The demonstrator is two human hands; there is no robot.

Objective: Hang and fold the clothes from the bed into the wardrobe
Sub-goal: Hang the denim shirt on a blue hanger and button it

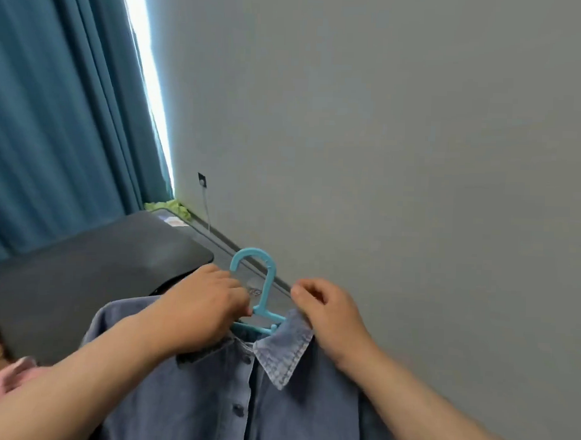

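A blue denim shirt (230,398) with dark buttons hangs in front of me on a light blue plastic hanger (264,284), whose hook sticks up above the collar. My left hand (200,309) grips the shirt's collar and the hanger's left shoulder. On the other side, my right hand (325,313) pinches the right collar flap, which is turned up to show its pale underside. The hanger's arms are mostly hidden inside the shirt.
A dark grey bed (83,278) lies at lower left. Teal curtains (55,113) cover the window behind it. A grey wall (384,124) fills the right, with a socket and cable (203,190). Green cloth (171,206) lies by the bed's far corner.
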